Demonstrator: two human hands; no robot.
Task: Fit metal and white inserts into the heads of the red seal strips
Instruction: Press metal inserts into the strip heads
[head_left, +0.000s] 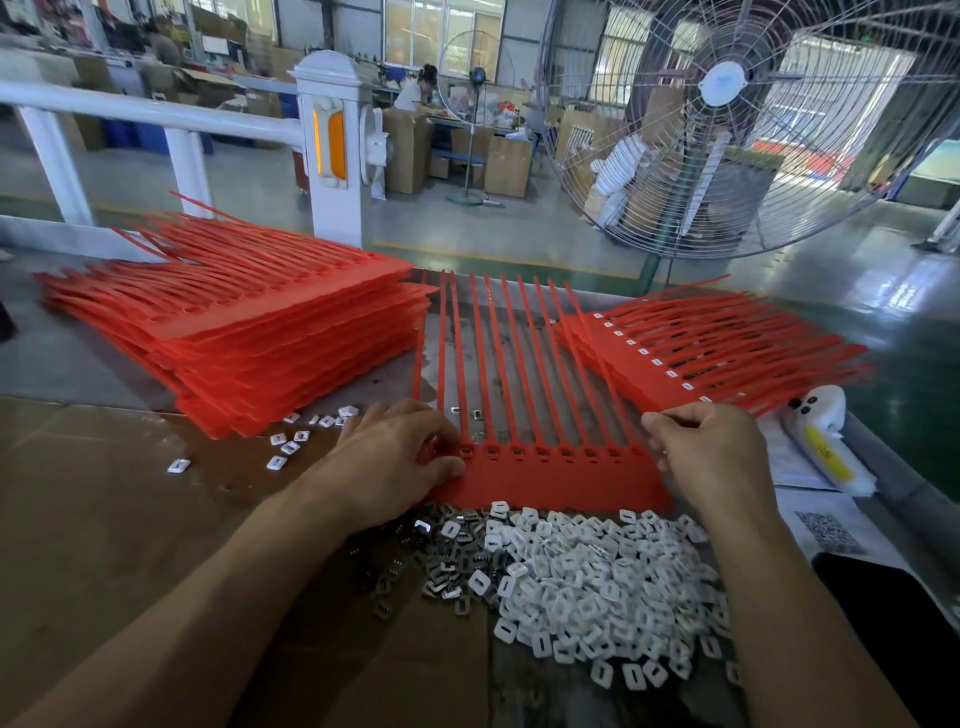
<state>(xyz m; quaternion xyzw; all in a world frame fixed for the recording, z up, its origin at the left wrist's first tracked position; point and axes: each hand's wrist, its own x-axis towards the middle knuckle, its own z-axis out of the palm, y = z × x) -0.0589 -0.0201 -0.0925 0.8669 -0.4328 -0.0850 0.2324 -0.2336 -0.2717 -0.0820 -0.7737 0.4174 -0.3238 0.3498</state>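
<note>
**A:** What's on the left of the tabletop?

**B:** A tall stack of red strips, unfilled by the look of it. Just right of it the left hand lies fingers curled on the working strip's left end, pressing at the first head; whether it pinches an insert is hidden.

**A:** And below that grip?

**B:** Metal inserts, then a heap of white inserts: tiny, light, likely slippery, best pinched by the edges.

**A:** The right side?

**B:** The right hand pinches the strip's right corner. The strip looks thin and floppy, so steady it by the flat band. Beyond it lies a filled stack.
</note>
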